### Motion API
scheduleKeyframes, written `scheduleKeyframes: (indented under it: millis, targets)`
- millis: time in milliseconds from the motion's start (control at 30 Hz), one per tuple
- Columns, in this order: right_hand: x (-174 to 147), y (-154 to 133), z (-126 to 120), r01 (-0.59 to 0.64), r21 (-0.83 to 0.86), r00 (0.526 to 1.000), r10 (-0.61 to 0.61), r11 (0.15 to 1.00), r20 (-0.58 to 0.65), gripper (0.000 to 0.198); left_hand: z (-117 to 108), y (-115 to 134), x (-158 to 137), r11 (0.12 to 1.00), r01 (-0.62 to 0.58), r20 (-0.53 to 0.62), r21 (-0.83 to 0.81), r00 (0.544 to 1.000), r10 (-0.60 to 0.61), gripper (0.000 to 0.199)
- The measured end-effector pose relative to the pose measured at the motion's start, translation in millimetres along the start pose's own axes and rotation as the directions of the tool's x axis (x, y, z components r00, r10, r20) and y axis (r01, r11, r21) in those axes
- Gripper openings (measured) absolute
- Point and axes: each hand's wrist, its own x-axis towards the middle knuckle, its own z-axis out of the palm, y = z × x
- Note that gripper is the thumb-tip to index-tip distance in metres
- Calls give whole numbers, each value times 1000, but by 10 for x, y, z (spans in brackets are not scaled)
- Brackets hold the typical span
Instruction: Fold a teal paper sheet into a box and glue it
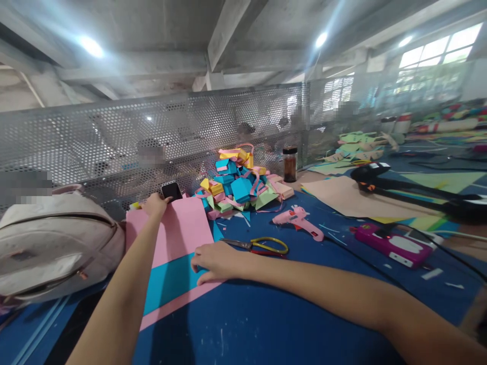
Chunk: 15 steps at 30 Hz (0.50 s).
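Note:
At the far edge of a pink paper sheet (182, 228), my left hand (154, 205) is closed, with most of its fingers out of sight. Its thumb points toward a dark, phone-like device (172, 191). A blue sheet (167, 284) shows beneath the pink one, and another strip of pink paper (163, 314) borders it nearest me. My right hand (215, 261) rests palm down on the sheets' right edge, fingers apart and slightly bent. Just beyond it lie scissors (251, 245) with yellow and red handles.
A pale backpack (57, 248) stands at left. Folded paper pieces (239, 185) are heaped against the perforated partition (182, 132), beside a dark-lidded jar (289, 165). To the right are a pink glue gun (299, 220), its cord, a magenta power strip (391, 246) and more paper (338, 197).

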Motion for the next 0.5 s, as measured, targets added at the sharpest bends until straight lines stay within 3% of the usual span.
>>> scheduleKeyframes:
  millis: [267,500]
  targets:
    - [1,6,-20,-6,23,1000,6,1000,-1,29,91,42,203,999,23,77,-49,997,-20,34]
    - [-1,20,-24,-1,34,1000,1,999,-1,28,91,-82,203,993,16,63,-119,998,-9,33]
